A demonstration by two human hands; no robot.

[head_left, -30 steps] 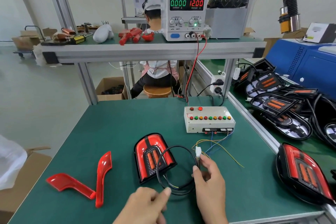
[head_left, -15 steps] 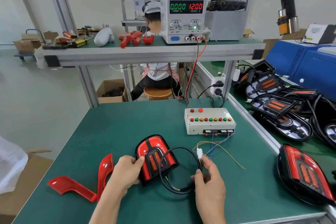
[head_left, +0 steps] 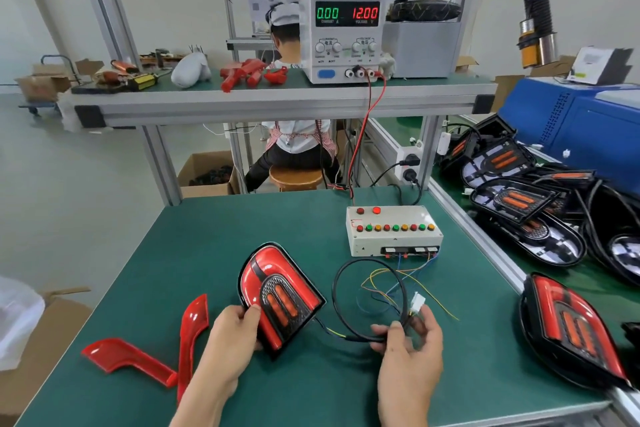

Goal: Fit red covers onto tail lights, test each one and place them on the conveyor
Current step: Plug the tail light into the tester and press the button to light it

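Gripping the lower left edge of the tail light (head_left: 280, 295), the left hand (head_left: 230, 340) holds it tilted up from the green worktop (head_left: 194, 239), thumb on the red cover face. The right hand (head_left: 407, 340) pinches the black cable (head_left: 346, 267) of this light, close to the white connector (head_left: 416, 303), which stands above the fingers. The cable makes one loop between the light and the test box (head_left: 393, 230). Thin coloured wires (head_left: 408, 274) run from the box toward the connector. Two loose red covers (head_left: 156, 350) lie at the left on the worktop. Another tail light (head_left: 571, 329) lies at the right, on the conveyor (head_left: 595, 288).
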